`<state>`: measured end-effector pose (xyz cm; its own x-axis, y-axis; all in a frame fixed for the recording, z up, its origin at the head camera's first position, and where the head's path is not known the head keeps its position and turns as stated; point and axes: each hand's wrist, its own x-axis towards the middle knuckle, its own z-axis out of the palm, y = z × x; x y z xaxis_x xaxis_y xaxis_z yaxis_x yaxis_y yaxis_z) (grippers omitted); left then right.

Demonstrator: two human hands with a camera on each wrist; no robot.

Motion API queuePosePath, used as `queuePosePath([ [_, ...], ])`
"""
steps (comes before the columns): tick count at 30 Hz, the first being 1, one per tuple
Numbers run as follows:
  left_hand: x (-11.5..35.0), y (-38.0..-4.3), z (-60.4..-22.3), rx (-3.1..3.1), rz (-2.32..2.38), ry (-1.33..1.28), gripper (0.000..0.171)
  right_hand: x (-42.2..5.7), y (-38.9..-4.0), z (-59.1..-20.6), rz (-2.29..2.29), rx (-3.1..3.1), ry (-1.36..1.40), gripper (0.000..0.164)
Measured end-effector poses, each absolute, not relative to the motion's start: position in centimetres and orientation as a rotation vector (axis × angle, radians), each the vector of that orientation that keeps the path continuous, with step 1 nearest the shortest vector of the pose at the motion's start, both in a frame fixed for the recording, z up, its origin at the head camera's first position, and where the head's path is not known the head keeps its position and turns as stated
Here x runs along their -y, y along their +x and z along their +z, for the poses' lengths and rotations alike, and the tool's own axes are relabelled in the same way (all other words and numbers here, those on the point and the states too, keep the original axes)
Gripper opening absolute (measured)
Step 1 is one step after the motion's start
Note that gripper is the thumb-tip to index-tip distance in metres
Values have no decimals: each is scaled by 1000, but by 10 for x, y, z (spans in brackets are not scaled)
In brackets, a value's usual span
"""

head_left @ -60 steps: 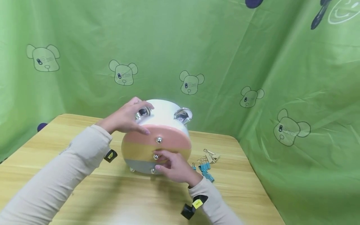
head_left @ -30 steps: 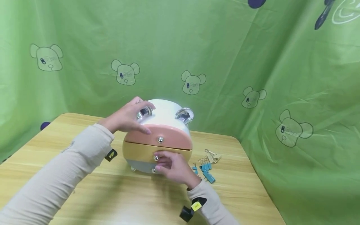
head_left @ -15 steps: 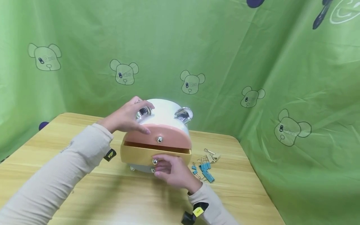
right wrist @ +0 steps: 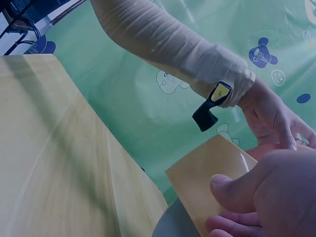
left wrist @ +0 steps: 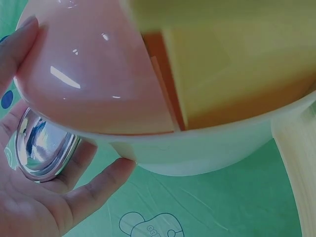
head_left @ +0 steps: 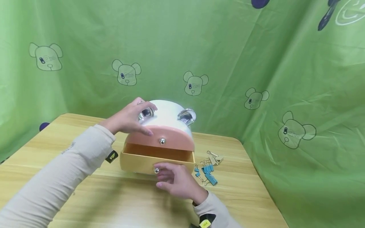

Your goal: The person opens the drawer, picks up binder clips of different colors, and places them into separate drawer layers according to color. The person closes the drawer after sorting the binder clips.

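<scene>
A small drawer cabinet (head_left: 168, 111) with a rounded white body and silver ears stands on the table. My left hand (head_left: 128, 117) holds its upper left: in the left wrist view the thumb (left wrist: 19, 48) lies on the pink drawer front (left wrist: 94, 74), with fingers around the silver ear (left wrist: 42, 143). Below the pink front, the yellow drawer (head_left: 137, 163) is pulled out, and its visible inside is bare. My right hand (head_left: 181, 182) grips that drawer's silver knob (head_left: 156, 170) with curled fingers. The lower grey drawer is mostly hidden under the yellow one.
Several binder clips lie right of the cabinet, blue ones (head_left: 211, 178) nearer and gold ones (head_left: 215, 159) behind. The wooden table (head_left: 99, 193) ends before a green printed curtain (head_left: 159, 38) at the back and right.
The yellow drawer has slid out from flush toward me, with my right hand moving back along with it. My left hand has stayed on the cabinet.
</scene>
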<state>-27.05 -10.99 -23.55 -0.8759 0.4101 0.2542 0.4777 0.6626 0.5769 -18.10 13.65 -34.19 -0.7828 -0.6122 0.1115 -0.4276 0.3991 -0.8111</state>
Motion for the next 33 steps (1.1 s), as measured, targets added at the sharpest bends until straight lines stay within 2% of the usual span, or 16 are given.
queuePosePath([
  [19, 109, -270, -235, 2787, -1009, -737, 86, -143, -158, -342, -1278, -2396, -1084, 55],
  [33, 108, -268, -235, 2786, -1006, -738, 86, -147, -157, -342, -1174, -2394, -1249, 55],
])
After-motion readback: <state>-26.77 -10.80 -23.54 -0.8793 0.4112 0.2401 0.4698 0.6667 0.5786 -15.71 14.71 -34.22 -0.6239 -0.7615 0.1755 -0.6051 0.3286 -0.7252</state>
